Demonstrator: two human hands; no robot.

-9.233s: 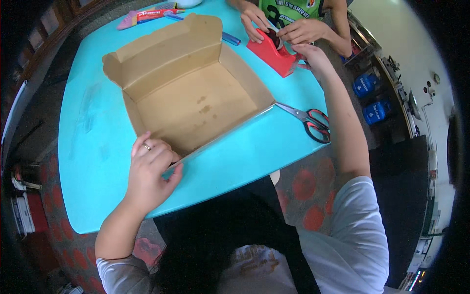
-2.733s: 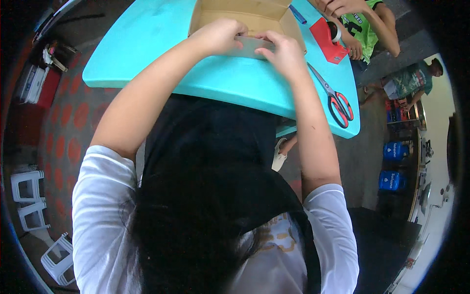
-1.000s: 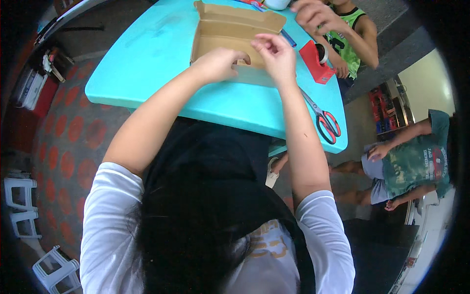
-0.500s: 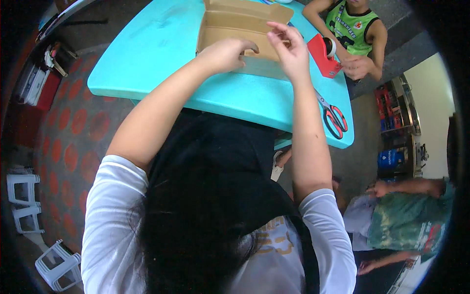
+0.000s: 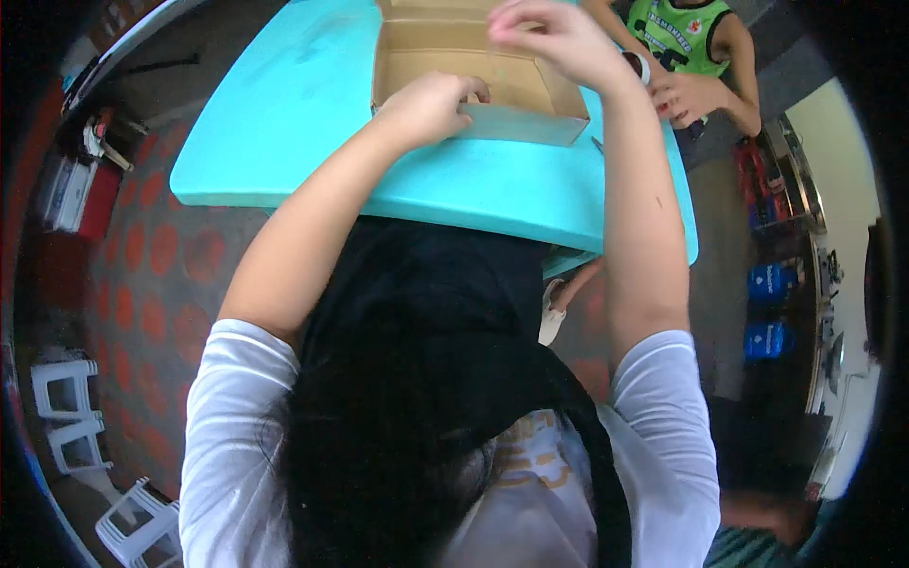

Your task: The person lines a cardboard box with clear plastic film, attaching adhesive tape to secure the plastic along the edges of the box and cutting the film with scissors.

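Stands open on the turquoise tabletop (image 5: 275, 123) as a shallow cardboard box (image 5: 511, 83), brown inside, pale grey outside, with lid (image 5: 436, 9) raised along the far side.

White plastic stools (image 5: 62, 368) stand at the near left on a dark floor (image 5: 170, 331) patterned with red discs (image 5: 204, 248). Two blue gas cylinders (image 5: 765, 282) stand on the right, before a pale wall (image 5: 843, 170). A person (image 5: 682, 49) in a green sleeveless jersey (image 5: 663, 28) is at the far right of the turquoise table (image 5: 284, 123).
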